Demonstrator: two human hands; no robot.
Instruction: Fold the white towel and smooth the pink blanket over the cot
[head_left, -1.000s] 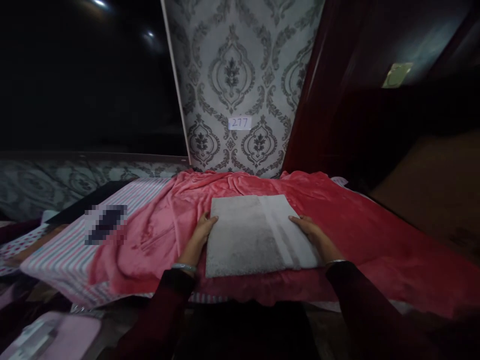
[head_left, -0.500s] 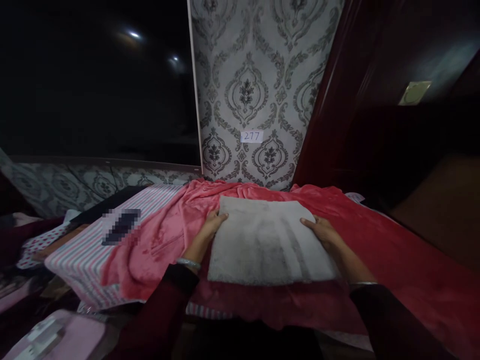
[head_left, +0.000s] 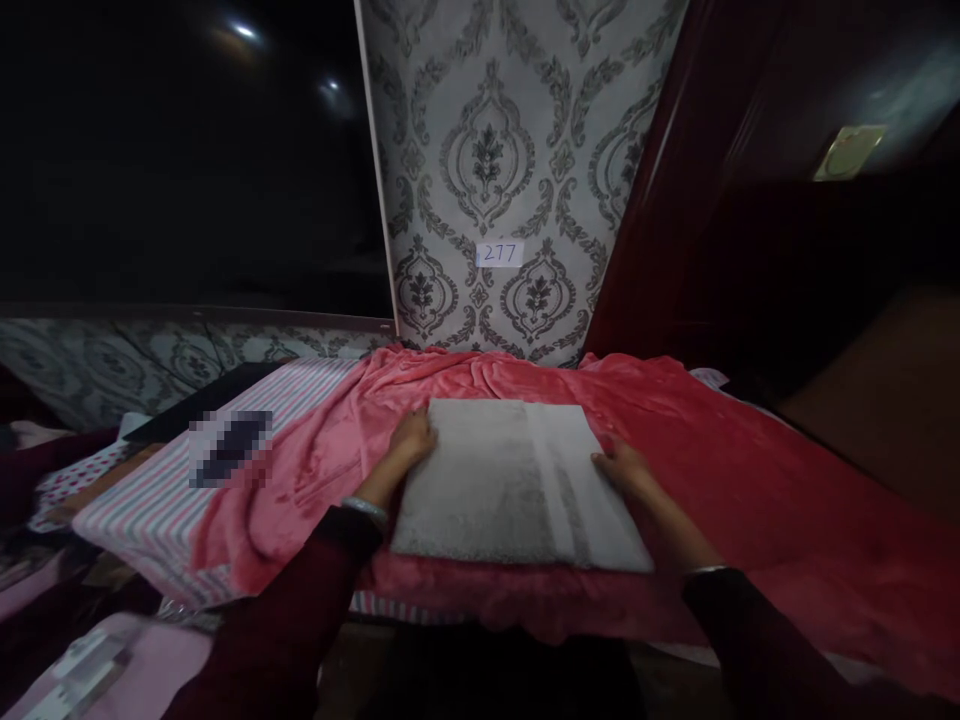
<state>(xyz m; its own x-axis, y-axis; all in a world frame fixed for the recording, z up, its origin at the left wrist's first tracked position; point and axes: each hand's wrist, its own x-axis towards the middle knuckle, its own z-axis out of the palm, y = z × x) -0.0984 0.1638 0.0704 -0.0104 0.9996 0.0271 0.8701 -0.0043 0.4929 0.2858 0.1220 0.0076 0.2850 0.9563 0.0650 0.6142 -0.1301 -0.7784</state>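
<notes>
A folded grey-and-white cloth (head_left: 480, 490), roughly square with a pale stripe running down its right part, lies low over the pink-red plush blanket (head_left: 757, 500). My left hand (head_left: 412, 440) is closed on its upper left edge, the fingers partly hidden. On the opposite edge, my right hand (head_left: 626, 470) grips the cloth with the thumb on top and the other fingers out of sight. Whether the cloth rests fully on the blanket I cannot tell.
Striped fabric (head_left: 142, 500) shows from under the blanket at left, with a blurred-out dark object (head_left: 231, 447) on it. A large dark screen (head_left: 187, 160) hangs at the back left. A pink item (head_left: 161, 665) is at lower left. Paper marked 277 (head_left: 499, 254) is on the patterned wall.
The cloth has come down a little and shifted left, and it looks flatter and squarer. Both hands have moved with it, still on its side edges. The view has tilted slightly.
</notes>
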